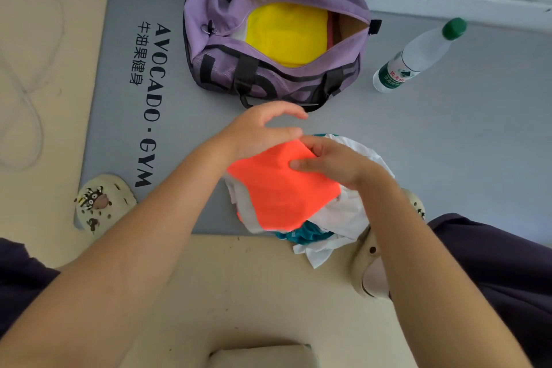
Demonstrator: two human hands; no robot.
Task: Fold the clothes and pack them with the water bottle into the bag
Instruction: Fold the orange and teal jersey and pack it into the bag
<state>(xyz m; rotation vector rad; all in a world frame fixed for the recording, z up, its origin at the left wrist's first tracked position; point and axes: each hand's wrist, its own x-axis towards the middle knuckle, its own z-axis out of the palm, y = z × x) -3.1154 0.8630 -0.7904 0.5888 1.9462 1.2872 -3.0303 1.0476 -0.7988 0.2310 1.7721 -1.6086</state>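
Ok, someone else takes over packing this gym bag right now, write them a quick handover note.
Hands: right hand pinches the top edge of the orange garment; left hand has loosely curved fingers at the same edge, and whether it grips the cloth cannot be told.
Things: the orange garment lies folded on a heap of white and teal clothes on the grey mat. The purple bag sits unzipped beyond it, with a yellow garment inside. The water bottle stands on the mat beside the bag.
Done: yellow garment packed.
Left: pack the orange garment, fold and pack the heap, add the bottle.

"AVOCADO · GYM" and "牛油果健身" on the grey mat (119, 116)
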